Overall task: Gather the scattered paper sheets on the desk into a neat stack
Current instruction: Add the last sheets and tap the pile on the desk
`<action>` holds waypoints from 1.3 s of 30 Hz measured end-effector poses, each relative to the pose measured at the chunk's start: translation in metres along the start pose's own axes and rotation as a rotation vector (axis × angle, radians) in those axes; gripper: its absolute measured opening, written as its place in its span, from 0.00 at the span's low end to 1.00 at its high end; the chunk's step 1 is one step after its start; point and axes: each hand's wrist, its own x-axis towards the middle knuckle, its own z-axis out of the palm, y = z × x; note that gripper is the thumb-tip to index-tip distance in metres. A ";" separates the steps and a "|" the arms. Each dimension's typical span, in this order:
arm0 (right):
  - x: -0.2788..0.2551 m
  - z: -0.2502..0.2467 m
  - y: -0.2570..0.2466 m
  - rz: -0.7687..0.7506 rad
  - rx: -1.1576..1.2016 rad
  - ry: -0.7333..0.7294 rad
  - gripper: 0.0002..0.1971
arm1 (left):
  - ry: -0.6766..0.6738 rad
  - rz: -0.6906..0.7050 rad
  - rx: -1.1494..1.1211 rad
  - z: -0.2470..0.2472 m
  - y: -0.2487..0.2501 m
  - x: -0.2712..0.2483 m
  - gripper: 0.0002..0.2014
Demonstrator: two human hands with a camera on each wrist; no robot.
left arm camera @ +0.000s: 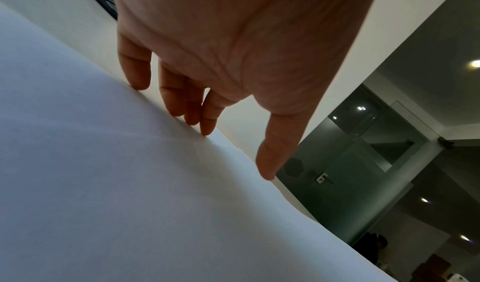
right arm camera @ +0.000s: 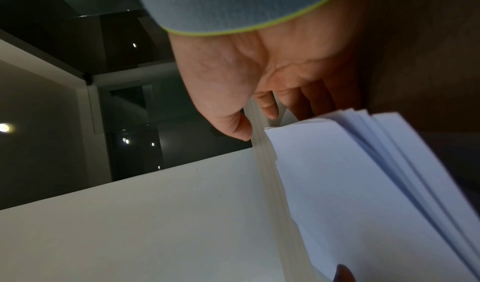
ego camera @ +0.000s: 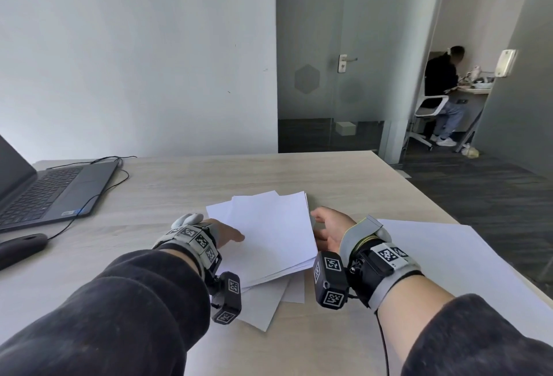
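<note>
A loose stack of white paper sheets point(ego camera: 272, 235) lies fanned in the middle of the wooden desk point(ego camera: 167, 184). My left hand point(ego camera: 230, 236) is at its left edge; in the left wrist view the straight fingers point(left arm camera: 207, 130) and thumb touch the sheets' edge point(left arm camera: 130, 183). My right hand point(ego camera: 321, 226) is at the stack's right edge. In the right wrist view its thumb point(right arm camera: 239, 130) and curled fingers pinch the fanned stack point(right arm camera: 350, 183). Two loose sheets point(ego camera: 263, 306) stick out under the stack's near side. A larger white sheet point(ego camera: 449, 271) lies to the right.
An open laptop point(ego camera: 45, 193) stands at the far left with a black cable point(ego camera: 89, 199) and a dark mouse point(ego camera: 21, 247) beside it. The desk's right edge runs close behind the larger sheet. Beyond a glass door point(ego camera: 344, 61), a person point(ego camera: 443, 88) sits at another desk.
</note>
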 end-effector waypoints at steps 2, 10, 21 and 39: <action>0.000 -0.001 0.001 -0.004 0.010 0.001 0.08 | 0.000 0.005 -0.025 0.002 0.001 0.000 0.48; 0.011 0.001 0.007 -0.033 -0.024 -0.015 0.11 | -0.002 0.026 0.016 0.006 0.001 0.001 0.49; 0.015 0.002 0.002 -0.135 0.041 0.037 0.14 | 0.051 0.116 0.147 0.022 0.003 0.005 0.44; 0.017 -0.019 0.014 -0.124 -0.533 0.011 0.08 | -0.014 0.134 0.061 0.024 -0.023 0.015 0.44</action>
